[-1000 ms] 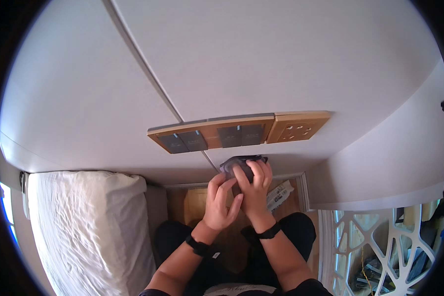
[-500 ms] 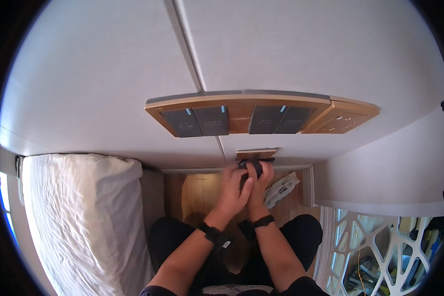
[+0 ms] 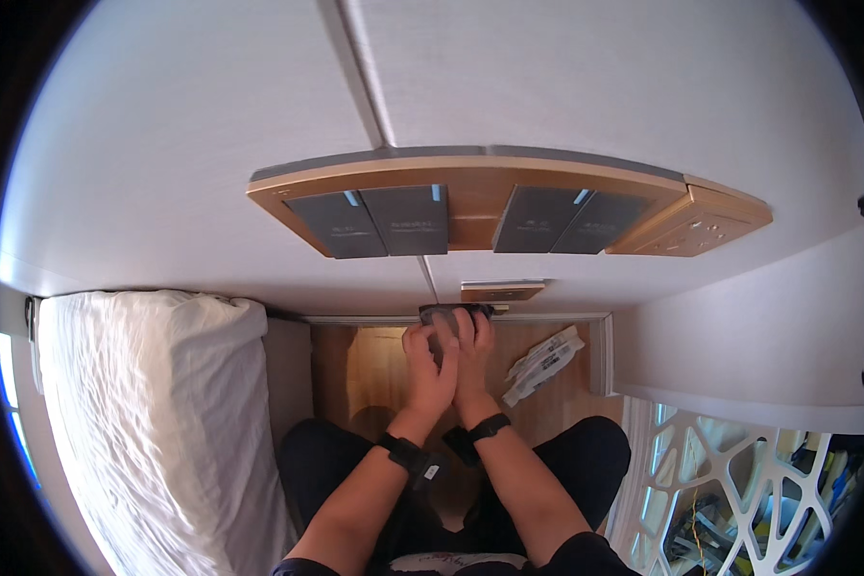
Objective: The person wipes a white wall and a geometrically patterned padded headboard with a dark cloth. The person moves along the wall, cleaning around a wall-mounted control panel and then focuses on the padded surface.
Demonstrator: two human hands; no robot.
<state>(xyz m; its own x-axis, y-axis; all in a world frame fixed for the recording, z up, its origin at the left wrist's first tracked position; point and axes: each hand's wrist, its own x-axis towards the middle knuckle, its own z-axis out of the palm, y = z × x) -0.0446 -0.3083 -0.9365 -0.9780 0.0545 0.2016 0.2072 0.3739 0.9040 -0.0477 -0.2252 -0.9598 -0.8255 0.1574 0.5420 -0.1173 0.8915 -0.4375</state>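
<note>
My left hand [image 3: 430,372] and my right hand [image 3: 473,357] are side by side, low against the wall. Between them and the wall is a dark grey, flat-looking thing [image 3: 442,313]; its kind is not clear. Fingers of both hands press on it, covering most of its near side. Just above and to the right of it, a small gold-framed wall plate [image 3: 504,292] shows uncovered. Higher up, a long gold-framed panel [image 3: 470,228] with dark grey rocker switches spans the wall, with a gold socket plate [image 3: 689,226] at its right end.
On the wooden floor [image 3: 360,370] to the right of my hands lies a crumpled white packet [image 3: 545,365]. A bed with white bedding [image 3: 163,413] stands to the left. At the right is a white lattice panel [image 3: 739,470] with various items behind it.
Both hands have moved left with the dark grey thing, away from the small wall plate, which now shows more fully. The view has shifted slightly closer to the switch panel.
</note>
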